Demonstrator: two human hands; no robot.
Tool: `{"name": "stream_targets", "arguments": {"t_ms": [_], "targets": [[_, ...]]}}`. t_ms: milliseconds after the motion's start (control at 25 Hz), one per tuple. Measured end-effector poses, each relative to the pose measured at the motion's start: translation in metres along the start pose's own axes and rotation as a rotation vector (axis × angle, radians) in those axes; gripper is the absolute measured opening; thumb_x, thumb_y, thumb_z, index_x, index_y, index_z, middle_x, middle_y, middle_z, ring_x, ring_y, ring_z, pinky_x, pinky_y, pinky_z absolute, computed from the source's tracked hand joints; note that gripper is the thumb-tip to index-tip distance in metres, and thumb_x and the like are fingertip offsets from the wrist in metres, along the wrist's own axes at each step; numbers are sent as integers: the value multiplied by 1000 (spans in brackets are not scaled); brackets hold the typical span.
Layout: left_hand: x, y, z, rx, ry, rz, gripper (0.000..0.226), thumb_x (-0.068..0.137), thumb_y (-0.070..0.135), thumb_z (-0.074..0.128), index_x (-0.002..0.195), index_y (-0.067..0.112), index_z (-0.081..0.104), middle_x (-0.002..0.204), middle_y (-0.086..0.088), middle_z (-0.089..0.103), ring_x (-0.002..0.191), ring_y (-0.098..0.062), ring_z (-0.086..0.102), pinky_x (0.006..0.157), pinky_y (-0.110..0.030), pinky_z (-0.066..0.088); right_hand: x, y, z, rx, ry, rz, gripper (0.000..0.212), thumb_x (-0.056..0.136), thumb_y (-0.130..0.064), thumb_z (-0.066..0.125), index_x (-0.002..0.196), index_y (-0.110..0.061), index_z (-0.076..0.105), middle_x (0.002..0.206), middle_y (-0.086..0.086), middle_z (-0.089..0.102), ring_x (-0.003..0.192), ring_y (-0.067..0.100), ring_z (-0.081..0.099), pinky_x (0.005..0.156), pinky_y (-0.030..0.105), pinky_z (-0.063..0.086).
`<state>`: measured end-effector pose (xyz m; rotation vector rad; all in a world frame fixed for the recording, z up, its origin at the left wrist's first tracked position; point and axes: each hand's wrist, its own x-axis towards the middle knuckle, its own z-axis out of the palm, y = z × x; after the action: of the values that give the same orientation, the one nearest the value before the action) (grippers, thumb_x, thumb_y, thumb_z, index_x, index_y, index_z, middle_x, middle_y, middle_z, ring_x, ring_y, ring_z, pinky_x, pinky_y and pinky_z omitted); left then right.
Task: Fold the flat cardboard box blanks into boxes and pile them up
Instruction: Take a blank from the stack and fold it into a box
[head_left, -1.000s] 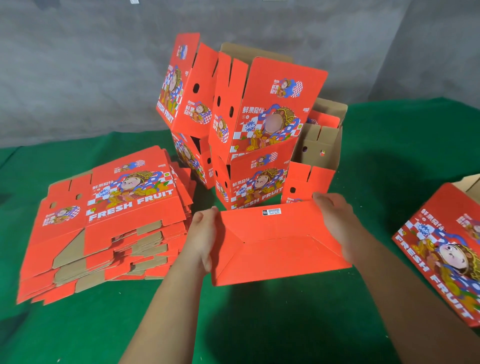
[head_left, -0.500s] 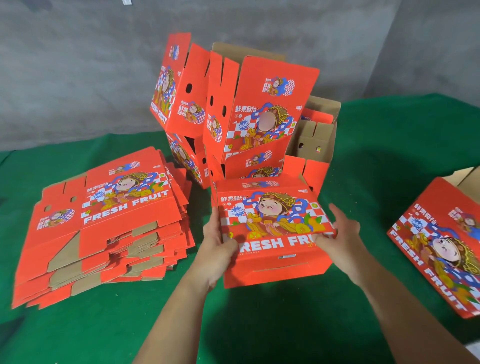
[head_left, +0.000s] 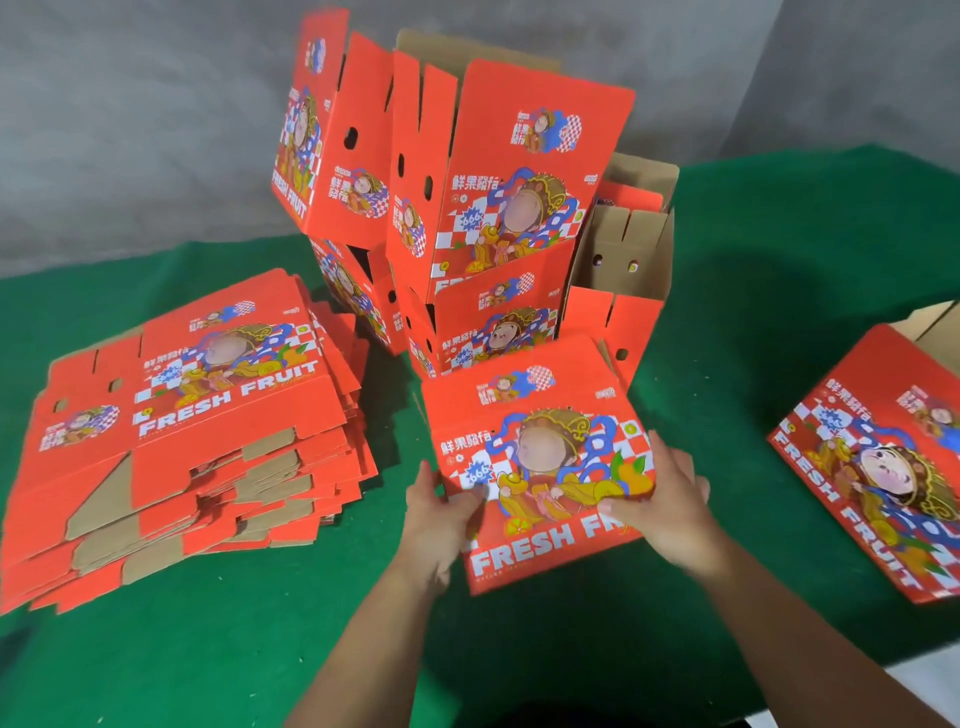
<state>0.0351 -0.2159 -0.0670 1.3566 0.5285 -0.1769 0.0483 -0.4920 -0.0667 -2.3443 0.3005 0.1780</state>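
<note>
Nearest me, at the middle of the near part of the green felt-covered tabletop (head_left: 701, 332), I had the red printed cardboard fruit box (head_left: 540, 467) between both hands. My left hand (head_left: 441, 512) pinched its left edge, thumb on the printed face, and my right hand (head_left: 662, 506) curled round its right edge. I judged it light and fairly stiff, though the corrugated panels would crease if squeezed mid-face, so the folded edges and corners seemed the safest hold; the glossy print looked a little slippery. To the left lay the stack of flat red cardboard blanks (head_left: 197, 431); at the right edge, another folded red box (head_left: 878, 467) lay tilted. Farther back stood the pile of folded red boxes (head_left: 467, 208), those whose brown insides I could see holding nothing.
</note>
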Motion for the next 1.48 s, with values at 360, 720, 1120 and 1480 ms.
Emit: {"name": "stream_targets", "arguments": {"t_ms": [360,720,1120,1480], "targets": [[-1,18,30,410,197,541,84,87,6,75,156,26,30,132,9,44,126,-6,39,112,-21,28,20,-28,-6,-29,329,-74,122,79,-31,89,166,-19,4,160,12,32,145,38,29,118,56,23],[29,27,61,720,-358,176,86,99,9,59,165,34,9,155,-1,49,117,-16,59,102,-29,48,29,-90,35,475,-24,90,139,71,-41,92,156,-49,-17,144,-4,42,125,15,57,100,45,57],[53,59,87,453,-397,119,86,93,-4,52,165,28,19,154,2,52,138,-17,52,119,-43,40,75,-110,39,1003,-63,489,79,86,-37,83,149,-27,37,118,-2,71,103,23,72,85,40,62],[56,69,94,326,-227,94,15,107,21,52,104,35,56,100,17,63,85,3,57,67,-9,42,112,-86,19,1009,-21,494,78,98,-10,68,159,-33,25,151,4,51,130,29,58,91,43,55]]}}
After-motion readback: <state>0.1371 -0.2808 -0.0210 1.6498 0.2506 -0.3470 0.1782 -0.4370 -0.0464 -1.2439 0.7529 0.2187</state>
